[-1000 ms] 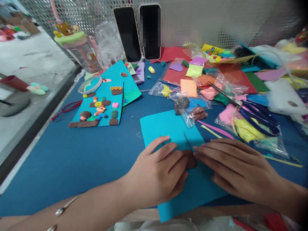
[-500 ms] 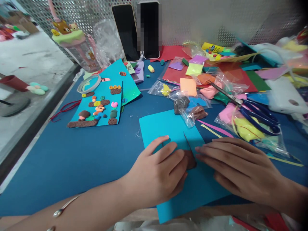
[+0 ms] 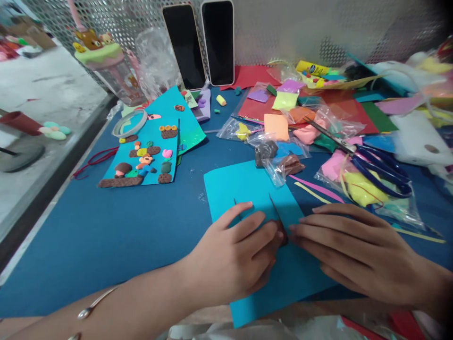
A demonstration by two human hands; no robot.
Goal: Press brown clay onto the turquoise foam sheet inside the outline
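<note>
- Under the curled left hand (image 3: 244, 250) I saw a small flat brown clay piece (image 3: 284, 231), lying on the bright blue rectangular paper sheet (image 3: 244, 182). The left fingertips bent over it, touching; whether thumb and fingers clamped it I couldn't tell.
- The right hand (image 3: 361, 250) had its fingers stretched out and nearly together, holding nothing I could see. Their tips were just beside the clay's edge; contact was unclear.
- Just beyond the fingertips ran a thin dark line (image 3: 275, 206), tool or mark I couldn't say.
- I judged the work on this sheet early: the brown piece was the only clay I could make out on it, with its shaping or pressing unfinished.
- Well left of the fingers, a blue paper sheet with coloured clay figures (image 3: 154, 132) looked far more complete.
- Beyond the fingertips lay a clear plastic bag of brown clay (image 3: 292, 165).
</note>
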